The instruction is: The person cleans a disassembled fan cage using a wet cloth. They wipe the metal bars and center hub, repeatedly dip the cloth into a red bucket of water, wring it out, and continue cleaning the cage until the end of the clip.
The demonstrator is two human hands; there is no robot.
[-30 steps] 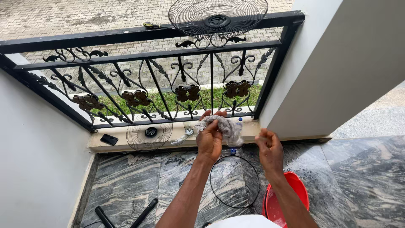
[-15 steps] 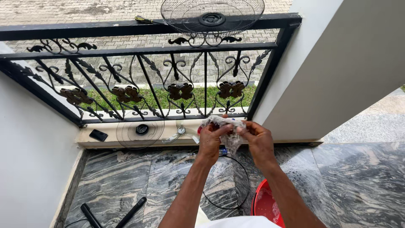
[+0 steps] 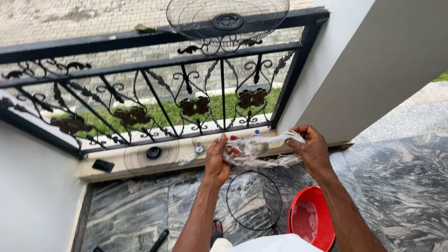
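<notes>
A person's left hand point(image 3: 217, 161) and right hand point(image 3: 311, 150) stretch a wet grey rag point(image 3: 261, 151) taut between them, above the marble floor point(image 3: 140, 205) at the foot of a black iron balcony railing point(image 3: 154, 70). The fingers of both hands are curled shut on opposite ends of the cloth, which is twisted into a loose rope. A red bucket point(image 3: 311, 219) of soapy water stands on the floor below the right forearm, beside a thin black ring point(image 3: 254, 200). The rag hangs over bare floor, not over the bucket, so squeezed water would likely wet the polished stone and make it slippery near the person's foot point(image 3: 216, 228). One fan grille point(image 3: 227, 21) rests on the top rail, where a knock could tip it outward; another point(image 3: 151, 154) lies on the ledge by the railing's base.
</notes>
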